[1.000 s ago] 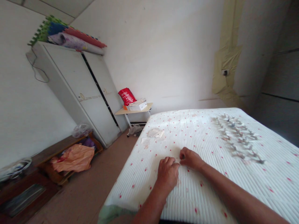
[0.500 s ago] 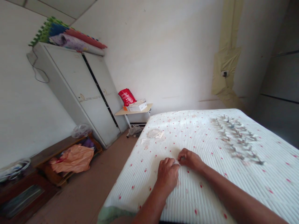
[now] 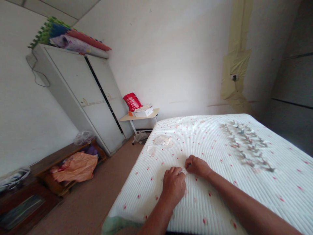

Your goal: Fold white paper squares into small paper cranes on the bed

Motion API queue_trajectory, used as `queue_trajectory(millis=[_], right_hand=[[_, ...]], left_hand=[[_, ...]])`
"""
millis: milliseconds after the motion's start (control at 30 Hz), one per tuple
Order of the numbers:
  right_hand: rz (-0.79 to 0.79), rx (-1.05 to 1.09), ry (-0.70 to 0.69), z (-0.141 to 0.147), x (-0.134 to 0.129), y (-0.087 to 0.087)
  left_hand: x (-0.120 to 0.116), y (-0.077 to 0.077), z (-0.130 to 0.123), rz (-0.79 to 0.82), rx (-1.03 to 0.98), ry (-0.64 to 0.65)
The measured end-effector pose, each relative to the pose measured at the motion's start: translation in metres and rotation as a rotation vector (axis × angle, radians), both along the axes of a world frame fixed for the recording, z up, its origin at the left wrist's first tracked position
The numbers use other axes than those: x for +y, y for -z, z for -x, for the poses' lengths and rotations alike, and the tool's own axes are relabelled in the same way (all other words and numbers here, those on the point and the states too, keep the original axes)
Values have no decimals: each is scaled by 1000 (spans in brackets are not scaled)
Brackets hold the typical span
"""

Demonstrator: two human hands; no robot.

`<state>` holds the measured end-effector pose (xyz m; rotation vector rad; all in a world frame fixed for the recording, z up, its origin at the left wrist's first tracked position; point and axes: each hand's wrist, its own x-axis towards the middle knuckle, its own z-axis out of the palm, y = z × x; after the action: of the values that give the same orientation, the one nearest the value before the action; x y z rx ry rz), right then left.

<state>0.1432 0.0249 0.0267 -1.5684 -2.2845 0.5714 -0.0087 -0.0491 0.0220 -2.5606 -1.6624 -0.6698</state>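
Both of my hands are over the bed (image 3: 195, 209), low on its white ribbed cover with red dots. My left hand (image 3: 174, 183) is closed, its fingers curled on a small piece of pale paper (image 3: 183, 170). From the right, my right hand (image 3: 196, 164) pinches the other side of that paper. Fingers hide most of it, so its full shape cannot be made out. Farther up the bed lies a stack of whitish paper sheets (image 3: 162, 140). Rows of small folded paper figures (image 3: 246, 143), blurred, stand on the right part of the cover.
A small table (image 3: 124, 117) beyond the bed bears a red bag (image 3: 132, 101) and a white box (image 3: 144, 112). At left stand a grey cabinet (image 3: 73, 78) with rolled mats on top and a low wooden shelf (image 3: 41, 163) with an orange plastic bag (image 3: 75, 166).
The view has shifted very slightly. Both hands keep nearly the same place and hold on the paper piece.
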Motion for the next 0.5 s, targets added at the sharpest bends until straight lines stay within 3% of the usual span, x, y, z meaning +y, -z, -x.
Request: queue_trajectory(millis=[100, 233, 500], right_hand=[[18, 0, -6, 0, 0, -2], [51, -3, -16, -1, 2, -2], [36, -8, -11, -1, 5, 4]], left_hand=[[6, 2, 3, 53, -146, -36], [18, 6, -2, 89, -335, -267], [29, 8, -19, 106, -250, -361]])
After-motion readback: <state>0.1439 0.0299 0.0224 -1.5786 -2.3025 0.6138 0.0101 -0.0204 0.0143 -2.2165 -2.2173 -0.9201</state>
